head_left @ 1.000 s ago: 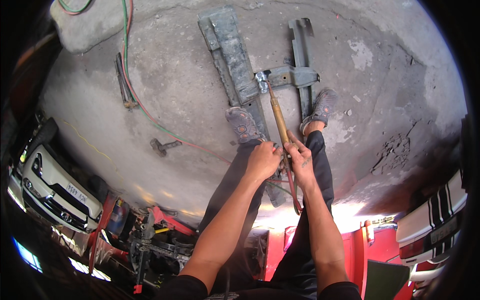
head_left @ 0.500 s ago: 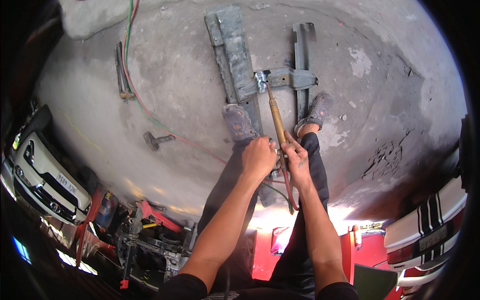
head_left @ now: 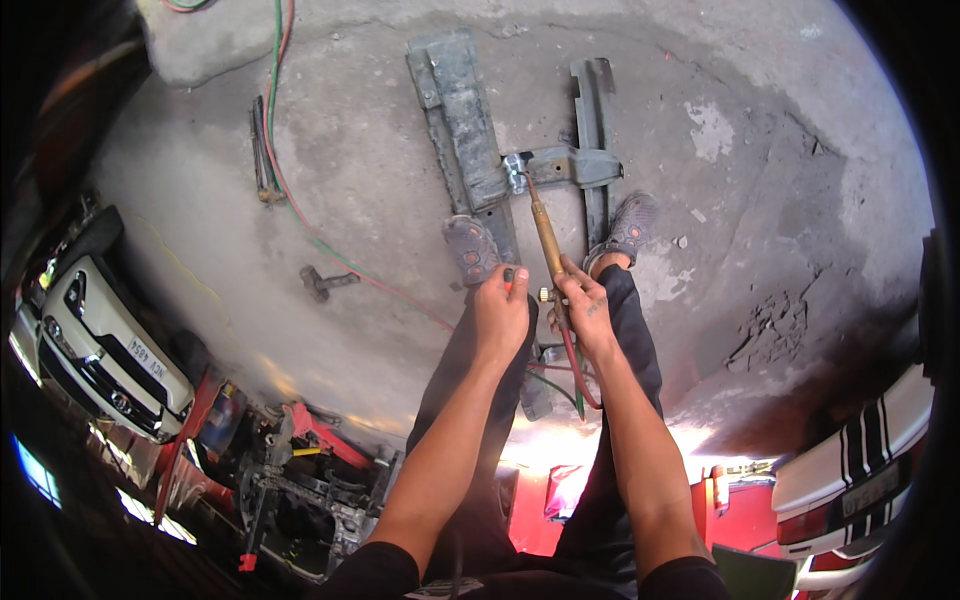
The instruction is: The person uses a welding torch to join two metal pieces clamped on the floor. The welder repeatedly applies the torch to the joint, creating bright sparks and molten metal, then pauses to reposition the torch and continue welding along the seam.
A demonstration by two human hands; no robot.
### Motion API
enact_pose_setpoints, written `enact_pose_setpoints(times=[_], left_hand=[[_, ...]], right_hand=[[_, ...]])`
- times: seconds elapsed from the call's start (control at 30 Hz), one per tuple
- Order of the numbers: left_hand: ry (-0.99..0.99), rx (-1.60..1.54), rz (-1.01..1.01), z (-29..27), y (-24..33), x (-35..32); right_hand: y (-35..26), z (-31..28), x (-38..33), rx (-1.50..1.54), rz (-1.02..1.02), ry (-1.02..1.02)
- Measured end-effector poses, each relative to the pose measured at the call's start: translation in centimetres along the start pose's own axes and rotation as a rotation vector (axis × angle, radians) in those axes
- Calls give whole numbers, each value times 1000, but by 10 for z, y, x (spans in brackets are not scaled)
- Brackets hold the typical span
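Note:
My right hand (head_left: 585, 308) is wrapped round a brass gas torch (head_left: 547, 238), near its valve knobs. The torch's thin tip points away from me, at the shiny patch where a short metal bracket (head_left: 553, 167) meets a wide grey metal channel (head_left: 463, 120). No flame can be made out. My left hand (head_left: 503, 312) is closed, a little left of the torch and apart from it, over my left knee. At its thumb shows a small red and dark lighter-like object (head_left: 509, 279), partly hidden by the fingers.
A narrower metal rail (head_left: 593, 110) lies under the bracket's right end, between my shoes. Red and green hoses (head_left: 300, 212) run across the concrete at left, past a hammer (head_left: 322, 283) and some metal bars (head_left: 264, 160). Vehicles stand at both sides; machine parts (head_left: 300, 500) lie lower left.
My left hand has moved left, away from the torch's valve end, and the small object at its thumb now shows. The torch still points at the bracket joint. The view has shifted slightly.

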State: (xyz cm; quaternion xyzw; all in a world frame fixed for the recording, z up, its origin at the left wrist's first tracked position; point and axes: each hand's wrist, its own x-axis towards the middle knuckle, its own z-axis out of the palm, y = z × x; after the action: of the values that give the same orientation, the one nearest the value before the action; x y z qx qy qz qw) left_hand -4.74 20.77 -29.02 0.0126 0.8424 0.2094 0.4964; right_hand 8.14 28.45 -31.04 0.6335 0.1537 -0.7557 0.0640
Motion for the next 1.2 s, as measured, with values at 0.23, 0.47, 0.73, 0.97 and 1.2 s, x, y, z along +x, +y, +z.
enact_pose_setpoints(times=[0.23, 0.47, 0.73, 0.97, 1.2], left_hand=[[-87, -321, -115, -37, 49, -97], [-49, -399, -112, -100, 70, -208], [-126, -517, -96, -70, 53, -96], [-285, -423, -219, -34, 23, -15], [-251, -517, -291, -41, 6, -2]], right_hand=[[8, -13, 10, -4, -1, -32], [7, -13, 12, -9, -26, -37], [24, -7, 9, -76, -45, 23], [27, 18, 5, -49, -39, 108], [28, 26, -8, 28, 0, 111]])
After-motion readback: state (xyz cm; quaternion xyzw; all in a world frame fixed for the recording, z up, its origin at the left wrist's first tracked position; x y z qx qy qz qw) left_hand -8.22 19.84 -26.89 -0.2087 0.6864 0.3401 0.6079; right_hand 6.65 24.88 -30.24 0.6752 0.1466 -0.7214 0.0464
